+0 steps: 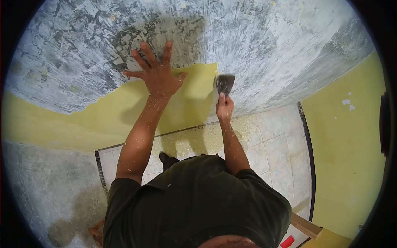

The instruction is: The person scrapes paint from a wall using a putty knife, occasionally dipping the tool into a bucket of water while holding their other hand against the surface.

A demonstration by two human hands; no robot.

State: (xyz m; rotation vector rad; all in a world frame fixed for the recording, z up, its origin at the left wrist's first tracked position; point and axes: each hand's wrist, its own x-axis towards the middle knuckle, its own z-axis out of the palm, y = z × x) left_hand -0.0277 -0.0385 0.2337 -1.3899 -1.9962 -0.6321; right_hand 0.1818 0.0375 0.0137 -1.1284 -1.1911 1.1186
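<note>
My left hand (159,78) is spread against the wall, its fingers reaching onto the scraped grey area and the palm over the edge of the yellow paint (200,82). Paint flecks dot the forearm. In my right hand (225,108) is a paint scraper (225,84), its wide dark blade pointing up at the wall. The blade is right at the ragged right edge of the yellow paint, beside bare grey plaster (260,62). My fingers wrap round the handle, which is mostly hidden.
Yellow paint crumbs (190,144) litter the tiled floor (269,149) along the wall base. A yellow side wall (341,136) with a black skirting strip (307,144) stands to the right. Wooden pieces (307,226) and a red object (287,241) lie low behind me.
</note>
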